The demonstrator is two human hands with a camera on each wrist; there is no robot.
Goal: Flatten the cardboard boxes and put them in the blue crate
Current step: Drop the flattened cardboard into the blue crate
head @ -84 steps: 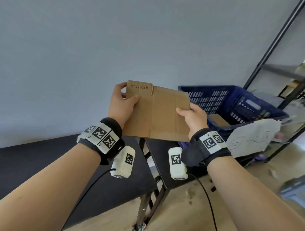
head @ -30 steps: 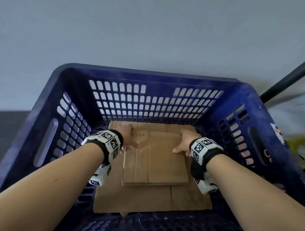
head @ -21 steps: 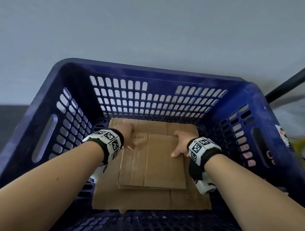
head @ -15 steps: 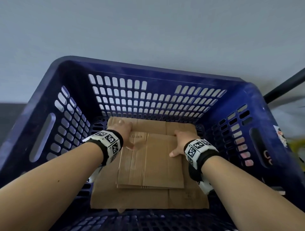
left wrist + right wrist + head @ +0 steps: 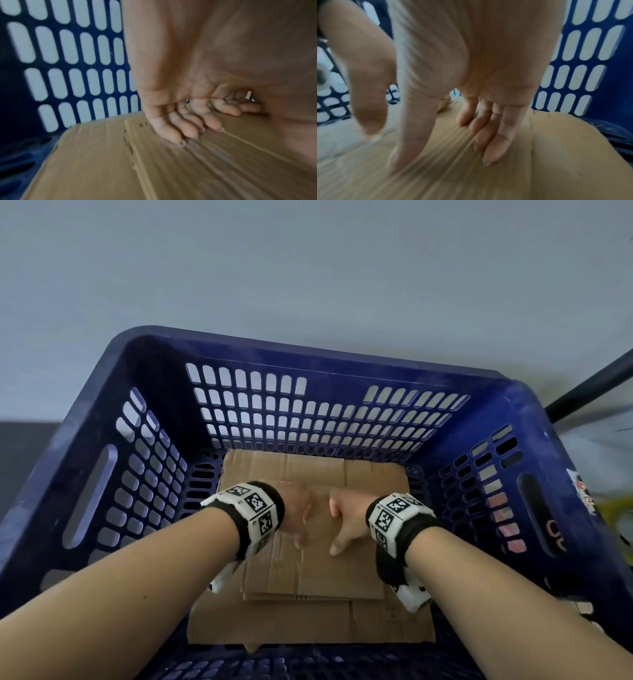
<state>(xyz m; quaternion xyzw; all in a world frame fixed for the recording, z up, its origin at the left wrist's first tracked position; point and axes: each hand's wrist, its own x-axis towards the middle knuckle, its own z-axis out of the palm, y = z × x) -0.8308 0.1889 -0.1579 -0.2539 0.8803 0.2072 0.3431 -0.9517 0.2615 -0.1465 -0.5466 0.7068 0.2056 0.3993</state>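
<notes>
The blue crate (image 5: 308, 350) fills the head view. On its floor lies a large flattened cardboard sheet (image 5: 308, 625), and a smaller flattened box (image 5: 325, 573) lies on top of it. My left hand (image 5: 294, 508) and right hand (image 5: 342, 518) are close together over the far middle of the small box. In the left wrist view the left hand (image 5: 185, 129) has straight fingers with the tips pressing on the small box (image 5: 188, 169). The right hand (image 5: 488, 135) also touches the cardboard (image 5: 488, 182) with straight fingers, its thumb spread to the side.
The crate's slotted walls (image 5: 17, 81) rise around both hands on all sides. A grey wall (image 5: 308, 268) is behind the crate. A black pole (image 5: 589, 388) slants at the right and a dark table edge (image 5: 20, 457) shows at the left.
The flattened box went from held in the air down onto the cardboard in the crate. Both hands have left its side edges and moved inward onto its top face.
</notes>
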